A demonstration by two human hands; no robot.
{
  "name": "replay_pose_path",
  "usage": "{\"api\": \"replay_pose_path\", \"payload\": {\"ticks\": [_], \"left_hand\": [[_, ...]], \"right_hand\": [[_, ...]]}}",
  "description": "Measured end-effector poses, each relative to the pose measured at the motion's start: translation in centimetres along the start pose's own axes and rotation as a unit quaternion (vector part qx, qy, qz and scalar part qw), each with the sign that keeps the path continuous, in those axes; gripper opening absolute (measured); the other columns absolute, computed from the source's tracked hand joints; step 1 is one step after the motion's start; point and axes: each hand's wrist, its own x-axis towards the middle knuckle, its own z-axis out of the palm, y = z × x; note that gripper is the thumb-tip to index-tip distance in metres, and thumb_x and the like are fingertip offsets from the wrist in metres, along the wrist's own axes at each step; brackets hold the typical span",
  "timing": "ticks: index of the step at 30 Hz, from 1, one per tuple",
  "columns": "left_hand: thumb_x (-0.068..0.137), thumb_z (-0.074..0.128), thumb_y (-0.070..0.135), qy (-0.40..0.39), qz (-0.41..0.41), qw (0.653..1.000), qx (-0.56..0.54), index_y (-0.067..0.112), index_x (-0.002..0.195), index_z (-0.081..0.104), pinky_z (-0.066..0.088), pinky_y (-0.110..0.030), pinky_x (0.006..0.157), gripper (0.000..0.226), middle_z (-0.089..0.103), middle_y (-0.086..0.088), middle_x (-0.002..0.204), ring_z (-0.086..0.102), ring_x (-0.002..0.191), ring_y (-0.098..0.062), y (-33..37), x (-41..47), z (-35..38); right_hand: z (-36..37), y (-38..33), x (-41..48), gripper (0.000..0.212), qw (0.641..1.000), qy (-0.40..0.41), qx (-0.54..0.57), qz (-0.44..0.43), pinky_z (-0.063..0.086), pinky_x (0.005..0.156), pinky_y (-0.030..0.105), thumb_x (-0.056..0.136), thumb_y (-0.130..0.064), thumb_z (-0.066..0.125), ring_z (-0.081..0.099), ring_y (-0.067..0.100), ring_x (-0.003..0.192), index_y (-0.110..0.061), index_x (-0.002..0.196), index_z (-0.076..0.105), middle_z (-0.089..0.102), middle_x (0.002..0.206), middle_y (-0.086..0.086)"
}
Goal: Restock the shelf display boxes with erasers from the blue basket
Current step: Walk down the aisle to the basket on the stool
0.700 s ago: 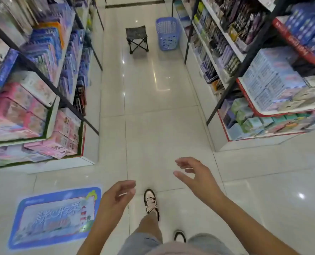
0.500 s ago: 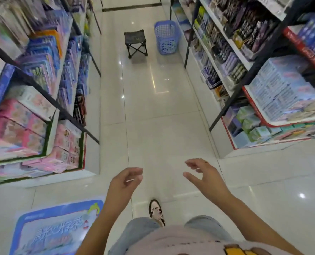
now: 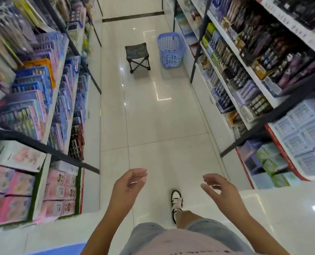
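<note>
A blue plastic basket stands on the white tiled floor far down the aisle, against the foot of the right shelving. Its contents are too far off to make out. My left hand and my right hand hang in front of me at waist height, fingers loosely curled, holding nothing. Both are far short of the basket. Display boxes fill the right shelves beside the basket.
A small black folding stool stands in the aisle just left of the basket. Stocked shelving lines the left side too. Between them runs a glossy floor strip. My shoe steps forward.
I have walked forward down the aisle: the basket and stool sit nearer and lower in view, and the blue floor sticker has slid almost out of the bottom left. Both hands stay empty.
</note>
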Motion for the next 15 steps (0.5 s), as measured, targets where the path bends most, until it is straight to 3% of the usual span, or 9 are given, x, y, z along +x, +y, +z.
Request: {"api": "replay_pose_path", "payload": {"ticks": [7,11,15], "left_hand": [[0.087,0.064,0.007,0.064,-0.013,0.997,-0.039,0.026,0.096,0.069,0.054,-0.02,0.081,0.021,0.073,0.009,0.097,0.069,0.094,-0.01,3.2,9.7,-1.8],[0.087,0.064,0.007,0.059,-0.024,0.997,-0.035,0.024,0.096,0.069,0.053,-0.025,0.083,0.02,0.074,0.006,0.096,0.069,0.092,-0.01,4.9,16.7,-2.6],[0.087,0.066,0.008,0.032,-0.022,0.998,-0.041,0.023,0.098,0.07,0.054,-0.023,0.082,0.019,0.074,0.007,0.096,0.069,0.092,-0.008,6.5,25.8,-3.9]], "right_hand": [[-0.9,-9.4,15.7,0.022,0.994,-0.06,0.0,-0.087,0.043,0.084,0.008,0.086,-0.039,0.065,0.055,-0.009,0.098,-0.041,0.106,0.056,0.06,0.104,-0.026],[-1.0,-13.2,23.4,0.022,0.993,-0.066,0.012,-0.102,0.043,0.084,0.007,0.086,-0.037,0.064,0.055,-0.009,0.098,-0.039,0.108,0.058,0.06,0.104,-0.025],[-0.2,-14.9,30.7,0.02,0.995,-0.069,0.038,-0.062,0.047,0.086,0.016,0.086,-0.032,0.066,0.058,-0.005,0.096,-0.036,0.105,0.061,0.064,0.102,-0.019]]}}
